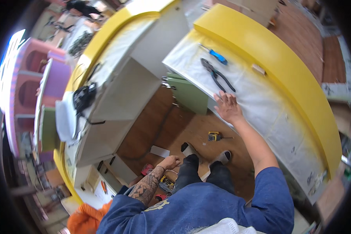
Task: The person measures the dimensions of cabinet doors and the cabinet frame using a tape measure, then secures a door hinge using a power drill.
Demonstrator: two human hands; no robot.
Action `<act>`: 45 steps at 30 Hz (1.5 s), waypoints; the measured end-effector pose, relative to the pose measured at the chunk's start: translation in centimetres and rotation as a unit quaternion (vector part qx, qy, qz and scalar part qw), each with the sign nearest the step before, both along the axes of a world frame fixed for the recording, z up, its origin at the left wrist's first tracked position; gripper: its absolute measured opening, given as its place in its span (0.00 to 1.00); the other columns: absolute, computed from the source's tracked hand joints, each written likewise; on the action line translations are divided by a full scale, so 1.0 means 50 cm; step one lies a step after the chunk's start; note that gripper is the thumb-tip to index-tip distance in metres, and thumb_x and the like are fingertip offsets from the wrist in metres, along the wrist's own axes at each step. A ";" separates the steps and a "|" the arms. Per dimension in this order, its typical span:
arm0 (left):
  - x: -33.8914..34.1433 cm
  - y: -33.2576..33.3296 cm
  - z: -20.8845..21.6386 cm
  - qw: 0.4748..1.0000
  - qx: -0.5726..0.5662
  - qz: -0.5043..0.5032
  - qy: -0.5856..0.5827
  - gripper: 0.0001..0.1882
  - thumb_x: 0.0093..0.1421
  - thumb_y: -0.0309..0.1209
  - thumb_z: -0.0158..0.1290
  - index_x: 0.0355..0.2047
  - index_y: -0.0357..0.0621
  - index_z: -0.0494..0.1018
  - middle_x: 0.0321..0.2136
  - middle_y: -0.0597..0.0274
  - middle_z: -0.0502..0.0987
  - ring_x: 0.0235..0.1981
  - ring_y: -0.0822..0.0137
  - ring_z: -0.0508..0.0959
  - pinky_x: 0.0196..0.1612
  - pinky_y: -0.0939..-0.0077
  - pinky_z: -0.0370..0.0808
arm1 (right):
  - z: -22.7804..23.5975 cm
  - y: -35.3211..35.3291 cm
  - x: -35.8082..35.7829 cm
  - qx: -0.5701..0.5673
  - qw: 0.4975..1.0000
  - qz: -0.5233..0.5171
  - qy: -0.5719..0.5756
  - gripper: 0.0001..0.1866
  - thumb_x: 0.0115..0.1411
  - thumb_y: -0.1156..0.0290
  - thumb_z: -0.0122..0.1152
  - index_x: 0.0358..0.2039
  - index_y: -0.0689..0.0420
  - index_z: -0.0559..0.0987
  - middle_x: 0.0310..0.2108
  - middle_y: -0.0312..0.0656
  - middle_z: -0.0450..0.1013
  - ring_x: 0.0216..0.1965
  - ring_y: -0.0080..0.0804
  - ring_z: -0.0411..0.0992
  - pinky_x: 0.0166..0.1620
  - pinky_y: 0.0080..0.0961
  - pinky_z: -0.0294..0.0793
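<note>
A curved counter, pale on top with a thick yellow rim, runs beneath the fingers of the right hand and far off to its right. The brown wooden floor lies below, to the left of that hand. A green panel stands to its left, lower than the countertop. The right hand is spread at the counter's near edge, pinching nothing. Dark-handled pliers lie on the counter just ahead of its fingertips; whether they touch is unclear. The left hand is loosely curled; I cannot tell whether it pinches anything. A blue-handled screwdriver lies beyond the pliers from the right hand. A pale sheet shows just past the left hand. A yellow-and-black tool sits on the floor, nearer the body than the right hand. The smallest, a light block, rests ahead and right of that hand.
</note>
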State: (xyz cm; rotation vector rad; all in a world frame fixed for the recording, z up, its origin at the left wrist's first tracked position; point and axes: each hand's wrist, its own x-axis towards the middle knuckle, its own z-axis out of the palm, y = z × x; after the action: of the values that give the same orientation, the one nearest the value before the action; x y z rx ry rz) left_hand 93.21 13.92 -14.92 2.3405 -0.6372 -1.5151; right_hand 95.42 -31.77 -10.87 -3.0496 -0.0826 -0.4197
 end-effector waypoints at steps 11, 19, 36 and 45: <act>-0.064 0.003 0.171 0.955 -0.035 0.292 -0.033 0.23 0.70 0.50 0.59 0.46 0.40 0.83 0.35 0.58 0.85 0.35 0.63 0.84 0.40 0.64 0.80 | -0.006 0.014 0.023 0.025 1.000 0.002 0.000 0.37 0.65 0.52 0.66 0.71 0.51 0.69 0.68 0.45 0.62 0.66 0.44 0.59 0.70 0.45 0.54; 0.229 -0.339 0.298 0.899 -0.332 0.286 -0.008 0.15 0.75 0.35 0.54 0.51 0.37 0.82 0.46 0.62 0.83 0.48 0.72 0.80 0.53 0.75 0.75 | -0.056 -0.003 0.075 0.162 0.981 0.033 0.106 0.21 0.65 0.56 0.61 0.54 0.51 0.78 0.56 0.47 0.75 0.61 0.46 0.71 0.69 0.52 0.63; -0.042 -0.604 0.142 0.916 -0.205 -0.108 0.326 0.21 0.79 0.48 0.46 0.47 0.42 0.76 0.34 0.63 0.77 0.30 0.69 0.80 0.36 0.69 0.82 | 0.040 0.329 -0.474 0.854 0.343 -0.385 -0.066 0.34 0.73 0.35 0.54 0.65 0.49 0.71 0.53 0.39 0.76 0.53 0.32 0.75 0.48 0.31 0.77; -0.483 -0.746 0.155 0.868 0.068 -0.027 0.491 0.22 0.77 0.38 0.36 0.46 0.37 0.77 0.46 0.48 0.82 0.45 0.50 0.83 0.49 0.45 0.82 | 0.138 0.247 -0.849 0.745 0.361 -0.540 -0.152 0.42 0.73 0.32 0.51 0.56 0.66 0.77 0.45 0.56 0.82 0.47 0.42 0.82 0.53 0.38 0.79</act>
State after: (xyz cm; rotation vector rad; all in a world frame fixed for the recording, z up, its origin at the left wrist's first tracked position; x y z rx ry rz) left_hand 69.04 -23.41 -7.18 1.2821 -0.3115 -2.4897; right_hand 52.99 -19.43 -3.98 -0.7381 1.3999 -0.5328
